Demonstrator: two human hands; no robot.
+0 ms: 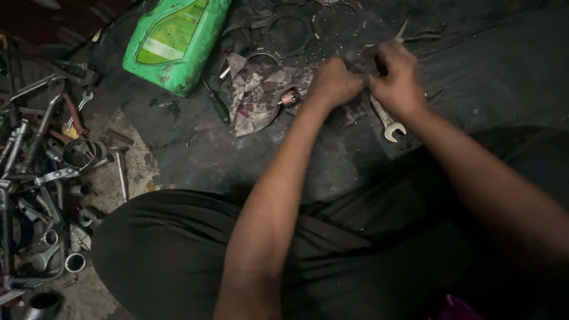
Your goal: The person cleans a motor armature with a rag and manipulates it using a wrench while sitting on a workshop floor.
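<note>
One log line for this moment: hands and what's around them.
left hand: closed on small dark part | right hand: closed on same part | open-end wrench: on mat under right hand | stained rag: beside left hand

Left hand [333, 82] and right hand [398, 76] meet, fists closed around something dark and hidden. Beneath the right lies a silver open-ended spanner [386, 120]; a stained crumpled rag [256, 98] sits left, green plastic jug [175, 41] beyond.

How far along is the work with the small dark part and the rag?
Done: rings lie loose on the mat. In hand: left hand and right hand are closed together on a small dark part, too blurred to identify. Left: wrench, screwdriver and rag lie idle.
</note>
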